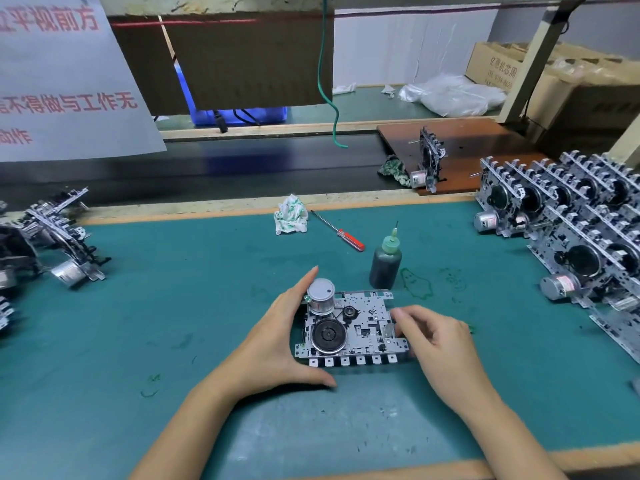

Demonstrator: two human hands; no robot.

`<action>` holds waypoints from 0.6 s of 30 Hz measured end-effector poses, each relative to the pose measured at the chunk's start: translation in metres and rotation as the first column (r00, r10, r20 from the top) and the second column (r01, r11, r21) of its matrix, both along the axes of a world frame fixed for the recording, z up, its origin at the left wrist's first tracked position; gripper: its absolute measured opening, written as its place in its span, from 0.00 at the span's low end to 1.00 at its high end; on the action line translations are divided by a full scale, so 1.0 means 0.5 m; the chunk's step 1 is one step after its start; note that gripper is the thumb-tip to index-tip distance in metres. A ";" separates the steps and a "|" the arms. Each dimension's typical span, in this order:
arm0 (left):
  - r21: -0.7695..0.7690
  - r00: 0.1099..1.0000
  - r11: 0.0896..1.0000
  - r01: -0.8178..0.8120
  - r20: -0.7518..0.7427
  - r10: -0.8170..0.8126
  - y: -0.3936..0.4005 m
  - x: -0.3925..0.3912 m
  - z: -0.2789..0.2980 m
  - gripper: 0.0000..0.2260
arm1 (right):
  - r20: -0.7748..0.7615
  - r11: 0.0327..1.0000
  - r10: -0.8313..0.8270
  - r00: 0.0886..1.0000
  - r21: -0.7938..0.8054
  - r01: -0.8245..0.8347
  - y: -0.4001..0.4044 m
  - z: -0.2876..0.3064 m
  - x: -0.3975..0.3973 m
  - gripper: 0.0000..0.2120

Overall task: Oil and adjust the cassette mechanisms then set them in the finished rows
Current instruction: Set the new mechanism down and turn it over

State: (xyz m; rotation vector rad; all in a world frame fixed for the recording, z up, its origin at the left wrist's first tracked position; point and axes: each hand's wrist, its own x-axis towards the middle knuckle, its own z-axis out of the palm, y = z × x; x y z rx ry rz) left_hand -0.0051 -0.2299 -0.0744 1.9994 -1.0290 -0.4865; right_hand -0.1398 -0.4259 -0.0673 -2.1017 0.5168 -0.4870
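Note:
A metal cassette mechanism (360,327) lies flat on the green mat (173,289) at centre, its silver motor and black flywheel facing up. My left hand (277,341) cups its left side, fingers straight beside the motor and thumb along the front edge. My right hand (436,344) holds the right end, fingers curled onto the plate. A dark oil bottle (385,261) with a needle tip stands just behind the mechanism. A red-handled screwdriver (341,232) lies farther back.
Rows of upright mechanisms (571,216) fill the right side. More mechanisms (59,237) lie in a pile at the left edge. A crumpled rag (291,216) sits near the mat's back edge. One mechanism stands on a brown board (460,147) beyond.

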 end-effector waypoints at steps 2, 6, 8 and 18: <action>0.002 1.000 1.000 -0.023 -0.008 0.023 -0.001 0.001 0.001 0.55 | 0.040 0.989 0.032 0.999 0.143 -0.037 0.001 0.008 -0.003 0.08; -0.020 0.997 0.999 -0.047 -0.054 0.046 0.002 0.004 0.002 0.54 | 0.126 0.930 0.070 0.990 0.350 -0.110 0.008 0.018 -0.004 0.08; -0.038 0.996 0.998 -0.051 -0.079 0.048 0.004 0.005 0.001 0.54 | 0.144 0.922 0.068 0.987 0.368 -0.117 0.008 0.020 -0.004 0.10; -0.055 1.000 0.998 0.006 0.018 -0.005 0.000 -0.001 -0.002 0.51 | -0.183 0.853 0.260 0.948 -0.416 -0.314 -0.003 0.055 0.011 0.38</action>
